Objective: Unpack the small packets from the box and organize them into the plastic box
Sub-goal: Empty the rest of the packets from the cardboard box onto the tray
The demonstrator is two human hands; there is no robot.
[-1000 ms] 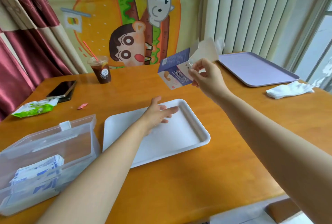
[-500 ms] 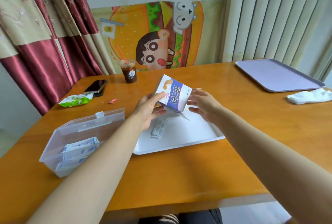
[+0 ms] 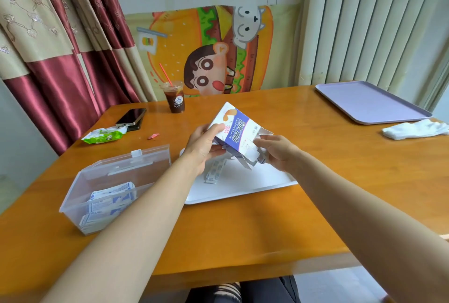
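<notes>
A white and blue cardboard box (image 3: 234, 130) is tilted over the white tray (image 3: 255, 183), its open end pointing down and right. My left hand (image 3: 202, 146) grips the box's left side. My right hand (image 3: 277, 151) pinches a bundle of small packets (image 3: 254, 154) sticking out of the open end. A few loose small packets (image 3: 215, 171) lie on the tray under the box. The clear plastic box (image 3: 114, 188) stands to the left with its lid up, and several packets (image 3: 107, 203) lie inside it.
On the wooden table (image 3: 315, 205) are a black phone (image 3: 131, 117), a green wrapper (image 3: 104, 135), an iced drink cup (image 3: 175, 97) with a straw, a small pink scrap (image 3: 153, 135), a lilac tray (image 3: 371, 101) at the back right and a white cloth (image 3: 415, 129).
The box came down from mid-air to just above the white tray. My left hand took hold of it. Packets dropped onto the tray, and my right hand now pulls more from the open end.
</notes>
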